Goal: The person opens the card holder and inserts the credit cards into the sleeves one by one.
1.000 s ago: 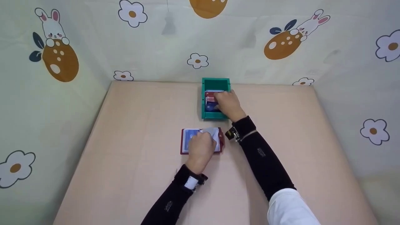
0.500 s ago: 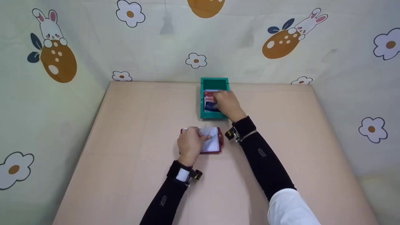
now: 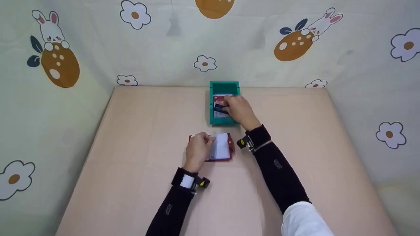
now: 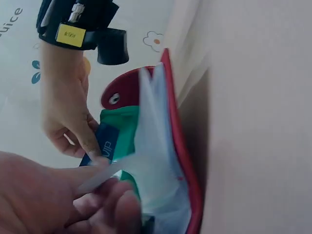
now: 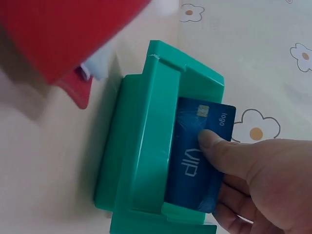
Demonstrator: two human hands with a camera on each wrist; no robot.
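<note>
In the right wrist view, my right hand (image 5: 273,178) pinches a dark blue bank-style card (image 5: 192,129) marked VIP, thumb on its face. The card is tilted up at the green plastic box (image 5: 153,131). Red and white cards (image 3: 219,99) lie inside that box in the head view. Nearer to me, a red card holder (image 3: 231,146) lies spread on the table with white sleeve pages (image 3: 223,149). My left hand (image 3: 196,149) pinches one translucent sleeve page (image 4: 105,176) between thumb and fingers, and covers the left part of the holder.
The pale wood-toned table (image 3: 147,137) extends around the box and holder. A printed wall cloth (image 3: 249,42) stands right behind the box, with more cloth at both sides.
My left hand has shifted left, turning a sleeve page over so the blue card seen on the left is covered. My right hand has tilted the blue card up within the box.
</note>
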